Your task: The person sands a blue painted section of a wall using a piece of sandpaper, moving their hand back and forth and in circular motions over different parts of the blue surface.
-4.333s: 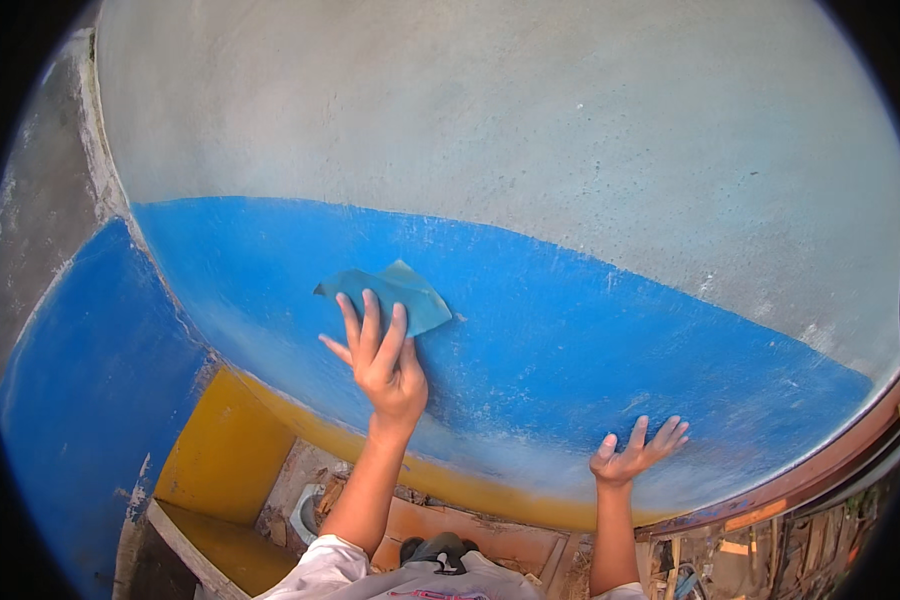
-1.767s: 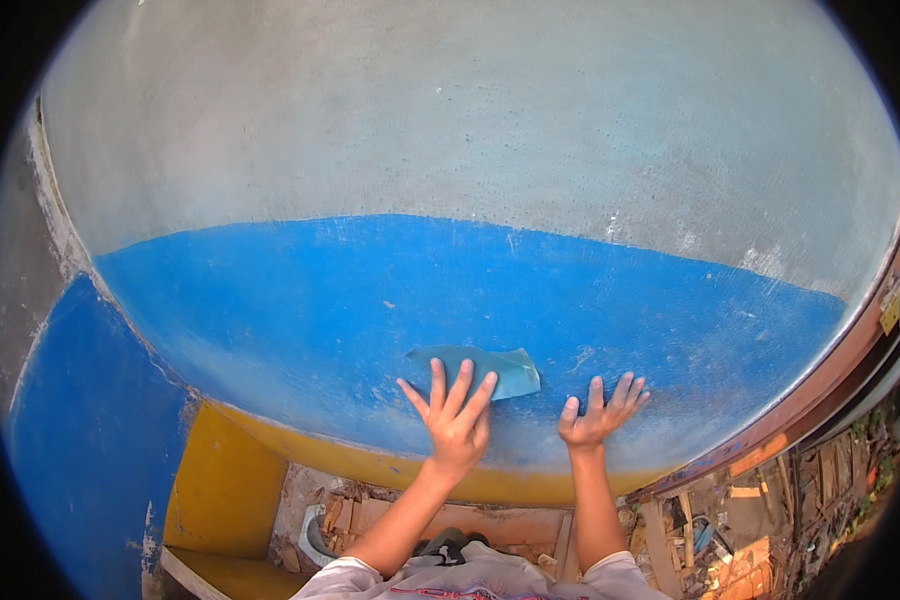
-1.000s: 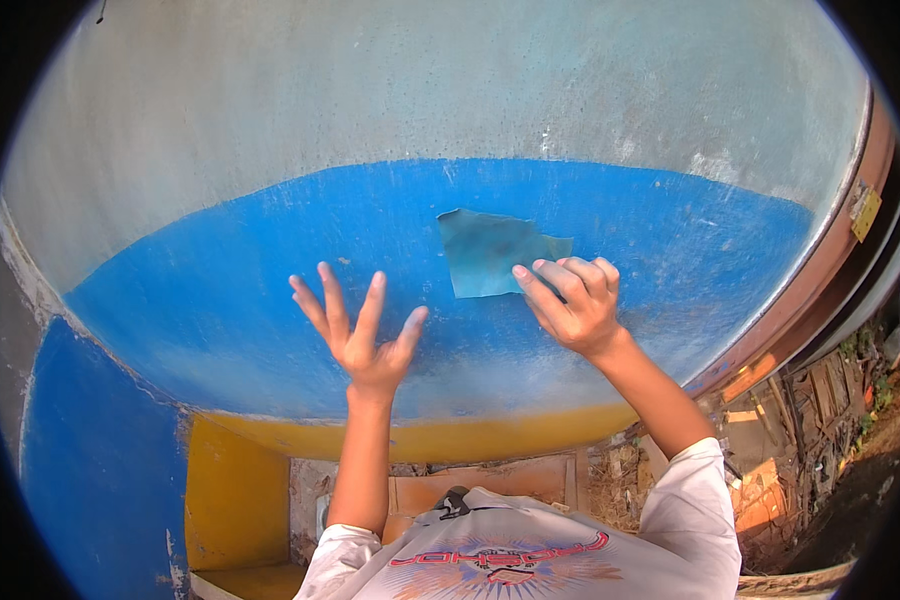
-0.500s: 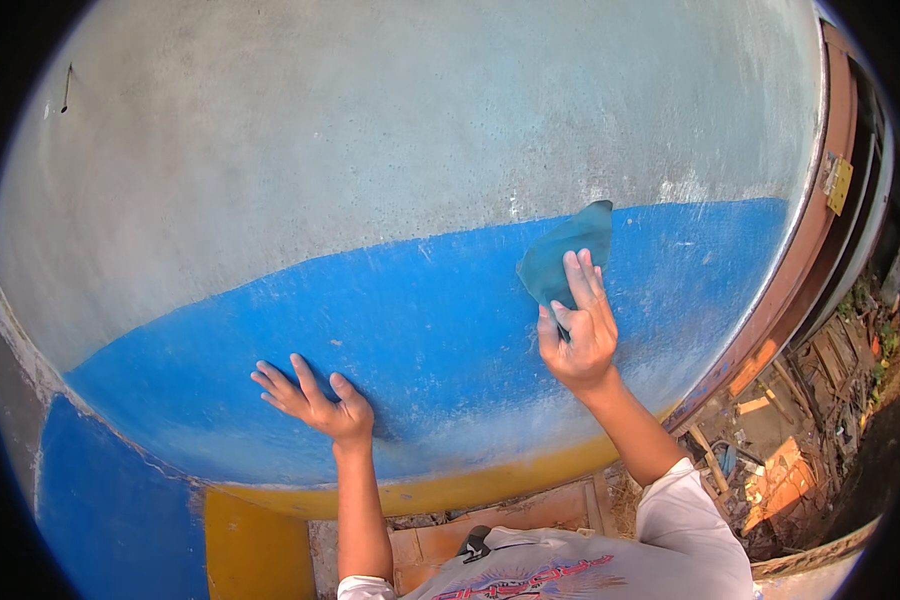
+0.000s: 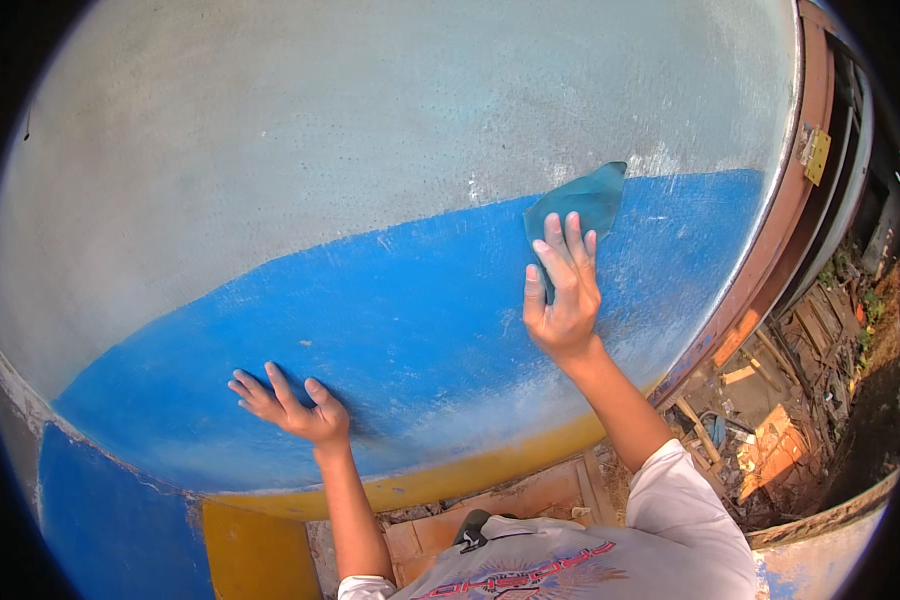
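Observation:
My right hand holds a creased blue-green sheet of sandpaper against a painted wall. Its fingers lie over the lower part of the sheet, and some of the paper goes down behind them. The sheet covers part of the line where the blue paint band meets the grey upper wall. Pale dust shows on my fingertips. Farther left and lower, my left hand rests on the blue band with its fingers spread and nothing in it.
At the right, a brown wooden frame with a brass hinge edges the wall. Broken wood and rubble lie on the ground below it. A yellow strip runs along the wall's foot. A nail sticks out at upper left.
My right hand and the sandpaper have shifted slightly upward along the wall, with the fingers now flatter on the sheet. The whole view has shifted a little; my left hand stays on the blue band.

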Demonstrator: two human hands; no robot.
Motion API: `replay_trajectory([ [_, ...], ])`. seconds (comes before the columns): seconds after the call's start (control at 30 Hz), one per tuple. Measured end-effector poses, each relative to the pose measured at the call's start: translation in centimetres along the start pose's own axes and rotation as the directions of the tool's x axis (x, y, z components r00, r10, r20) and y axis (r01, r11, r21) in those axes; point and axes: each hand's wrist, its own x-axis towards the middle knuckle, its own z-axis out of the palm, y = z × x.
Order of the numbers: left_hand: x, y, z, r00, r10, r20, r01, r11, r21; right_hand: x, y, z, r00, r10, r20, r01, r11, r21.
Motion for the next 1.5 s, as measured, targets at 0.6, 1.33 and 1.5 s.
replay_trajectory([
  [0.6, 0.1, 0.1, -0.1, 1.0, -0.003, 0.015, 0.003, 1.0, -0.003, -8.8, 3.5, -3.0, 0.936, -0.137, 0.323, 0.232, 0.933, -0.276],
  [1.33, -1.1, 5.6, -2.7, 0.794, -0.226, 0.564, 0.262, 0.965, 0.018, -13.3, -3.3, 0.8, 0.929, -0.076, 0.363, 0.15, 0.972, -0.179],
  [1.5, -1.1, 3.9, -3.3, 0.816, -0.214, 0.537, 0.232, 0.972, 0.033, -11.3, -1.6, -0.1, 0.959, 0.132, 0.252, -0.091, 0.981, -0.169],
])
